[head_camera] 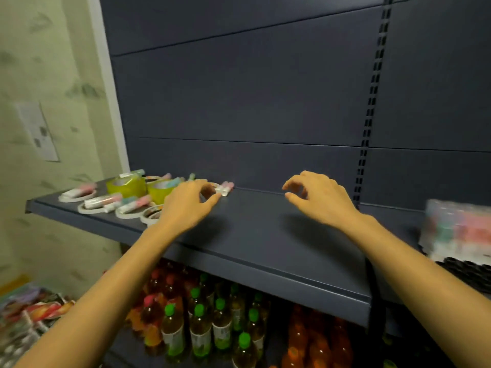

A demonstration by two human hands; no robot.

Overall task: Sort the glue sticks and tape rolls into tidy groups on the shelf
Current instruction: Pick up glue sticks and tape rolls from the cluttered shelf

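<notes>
Looking barely started tbh: glue sticks and tape rolls all jumbled together at middle left of the shelf, no separate groups yet. Reaching with the left grip onto a small white roll, can't tell if pinching or just touching. Hovering the right grip over bare shelf mid-frame, loosely curled, seemingly empty. No bins anywhere, only a blurry wrapped pack far right, contents unreadable.

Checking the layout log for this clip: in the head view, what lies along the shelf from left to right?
Along the shelf: flat white tape roll → yellow-green tape roll → left hand → pink-capped glue stick → right hand → wrapped multicolour pack.
</notes>
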